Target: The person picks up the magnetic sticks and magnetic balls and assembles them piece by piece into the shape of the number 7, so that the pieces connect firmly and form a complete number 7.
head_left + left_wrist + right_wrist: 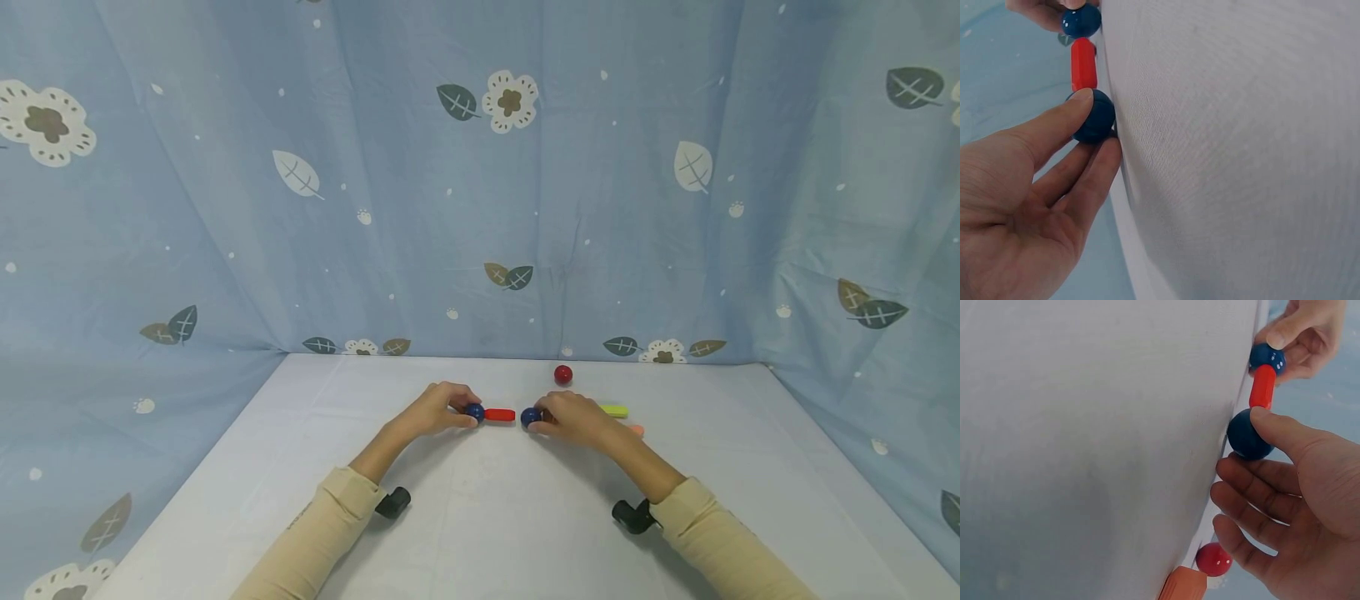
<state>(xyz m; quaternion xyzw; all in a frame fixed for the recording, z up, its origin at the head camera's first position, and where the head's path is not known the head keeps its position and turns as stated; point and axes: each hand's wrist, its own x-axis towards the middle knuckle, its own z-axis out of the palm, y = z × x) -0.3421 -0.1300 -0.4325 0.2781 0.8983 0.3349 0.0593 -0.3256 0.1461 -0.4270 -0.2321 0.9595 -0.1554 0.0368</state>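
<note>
Blue left ball (pixel 476 412) was pinched by the left hand (pixel 438 408), its red stick (pixel 500 415) aimed just short of the right ball (pixel 530 417), pinched by the right hand (pixel 573 418), seemingly for alignment; a red ball (pixel 563 375) lay beyond those fingers.

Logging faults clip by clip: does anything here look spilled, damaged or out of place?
Nothing stands out; no spill or damage shows. The left hand holds one glossy dark-blue ball, the right hand a second blue ball, with a red faceted stick between.
</note>
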